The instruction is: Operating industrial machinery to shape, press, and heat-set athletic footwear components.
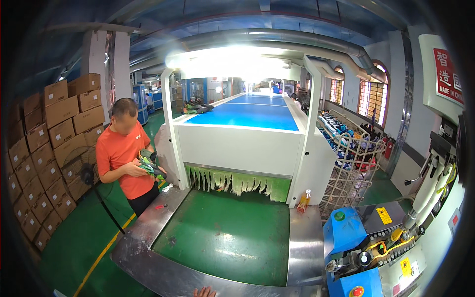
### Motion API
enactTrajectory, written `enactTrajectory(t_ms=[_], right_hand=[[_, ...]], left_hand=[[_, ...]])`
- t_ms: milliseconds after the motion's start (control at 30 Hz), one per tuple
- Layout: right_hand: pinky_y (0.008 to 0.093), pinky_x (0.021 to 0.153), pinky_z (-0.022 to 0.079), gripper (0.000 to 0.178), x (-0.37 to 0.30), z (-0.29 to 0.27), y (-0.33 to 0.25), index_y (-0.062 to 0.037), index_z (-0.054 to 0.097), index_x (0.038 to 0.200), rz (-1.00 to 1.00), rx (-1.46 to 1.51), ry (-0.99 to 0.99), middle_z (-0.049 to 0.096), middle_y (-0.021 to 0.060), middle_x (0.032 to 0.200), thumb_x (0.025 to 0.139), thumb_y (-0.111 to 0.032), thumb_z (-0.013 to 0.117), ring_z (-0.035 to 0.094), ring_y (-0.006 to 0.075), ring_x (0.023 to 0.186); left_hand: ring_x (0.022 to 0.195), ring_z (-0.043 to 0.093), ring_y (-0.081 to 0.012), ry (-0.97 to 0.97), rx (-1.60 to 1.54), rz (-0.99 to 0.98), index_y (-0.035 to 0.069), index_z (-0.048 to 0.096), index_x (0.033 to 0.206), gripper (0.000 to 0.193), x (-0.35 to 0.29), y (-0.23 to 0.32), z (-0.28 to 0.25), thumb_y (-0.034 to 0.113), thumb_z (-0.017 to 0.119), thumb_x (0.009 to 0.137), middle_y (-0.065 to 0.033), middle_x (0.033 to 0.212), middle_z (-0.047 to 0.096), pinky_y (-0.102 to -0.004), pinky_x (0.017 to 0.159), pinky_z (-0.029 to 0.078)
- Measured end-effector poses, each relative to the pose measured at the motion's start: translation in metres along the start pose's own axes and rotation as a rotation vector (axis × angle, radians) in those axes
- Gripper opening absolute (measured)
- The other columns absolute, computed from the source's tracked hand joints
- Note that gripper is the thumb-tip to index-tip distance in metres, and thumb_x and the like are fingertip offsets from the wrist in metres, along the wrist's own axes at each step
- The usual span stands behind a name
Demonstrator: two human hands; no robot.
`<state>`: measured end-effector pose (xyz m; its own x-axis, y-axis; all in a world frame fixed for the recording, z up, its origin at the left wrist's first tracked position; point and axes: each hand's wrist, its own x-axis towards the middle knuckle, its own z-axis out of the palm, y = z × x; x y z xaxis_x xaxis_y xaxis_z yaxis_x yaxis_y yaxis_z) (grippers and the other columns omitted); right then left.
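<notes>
Only the fingertips of my left hand [204, 292] show at the lower edge. The fingers are apart and lie on the near metal rim [237, 281] of a machine table, with nothing visible in them. My right hand is out of view. Inside the rim spreads a flat green surface [222, 232], scuffed in places. It runs back to a frayed green fringe curtain [237, 184] hung under a white housing [235, 151]. On the metal ledge to the right stands a small bottle [303, 200] of amber liquid. A small red item [162, 206] lies on the left ledge.
At left, a co-worker in an orange shirt [121, 156] holds green-and-black shoes [151, 165]. A floor fan [88, 174] and stacked cartons [62, 111] stand behind. A blue belt [247, 111] tops the housing. A shoe-filled wire cart [354, 153] and blue machine [344, 230] are right.
</notes>
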<state>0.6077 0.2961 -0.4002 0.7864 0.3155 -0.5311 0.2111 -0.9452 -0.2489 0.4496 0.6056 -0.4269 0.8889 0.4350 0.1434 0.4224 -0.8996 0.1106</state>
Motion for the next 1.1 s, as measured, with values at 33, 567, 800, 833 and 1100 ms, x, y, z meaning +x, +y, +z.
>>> enactTrajectory(t_ms=[33,567,800,833,1100], right_hand=[[0.0677,0.108,0.015,0.117,0.000,-0.002,-0.001,0.0062,0.004,0.147,-0.001,-0.006,-0.022,0.004,0.0324,0.152,0.073,-0.056,0.069,0.003,0.0495,0.141],[0.0669,0.108,0.012,0.113,0.005,0.003,0.003,0.0054,0.007,0.147,0.012,-0.014,-0.034,0.000,0.0342,0.152,0.075,-0.055,0.069,-0.001,0.0491,0.141],[0.0679,0.107,0.012,0.112,-0.007,-0.016,-0.008,0.0066,0.009,0.147,0.017,0.005,-0.054,0.002,0.0329,0.152,0.075,-0.057,0.067,-0.002,0.0478,0.142],[0.0675,0.108,0.012,0.113,-0.007,-0.016,-0.008,0.0069,0.009,0.147,0.021,0.003,-0.060,0.002,0.0328,0.152,0.075,-0.058,0.067,-0.003,0.0476,0.142],[0.0636,0.111,0.009,0.113,-0.022,-0.032,-0.013,0.0076,0.008,0.147,0.014,0.067,-0.094,0.000,0.0321,0.153,0.076,-0.057,0.067,-0.004,0.0469,0.142]], left_hand=[[0.142,-0.006,-0.0466,-0.029,-0.059,-0.057,0.018,0.016,0.152,0.084,0.000,0.002,-0.005,0.044,0.057,0.083,-0.0268,0.155,-0.003,-0.0627,0.111,-0.001],[0.141,0.005,-0.0484,-0.497,-0.205,-0.310,0.008,0.031,0.145,0.081,0.025,0.003,-0.086,0.041,0.063,0.078,-0.0320,0.152,0.010,-0.0612,0.112,0.007],[0.138,0.018,-0.0466,-0.557,-0.291,-0.205,-0.001,0.030,0.142,0.082,0.038,0.006,-0.084,0.041,0.061,0.080,-0.0312,0.148,0.021,-0.0582,0.113,0.013],[0.138,0.020,-0.0464,-0.567,-0.304,-0.191,-0.003,0.030,0.142,0.082,0.041,0.007,-0.083,0.041,0.061,0.080,-0.0311,0.148,0.023,-0.0577,0.113,0.014],[0.136,0.025,-0.0480,-0.678,-0.354,-0.272,-0.004,0.033,0.139,0.075,0.052,-0.002,-0.060,0.033,0.058,0.079,-0.0262,0.146,0.030,-0.0587,0.112,0.016]])
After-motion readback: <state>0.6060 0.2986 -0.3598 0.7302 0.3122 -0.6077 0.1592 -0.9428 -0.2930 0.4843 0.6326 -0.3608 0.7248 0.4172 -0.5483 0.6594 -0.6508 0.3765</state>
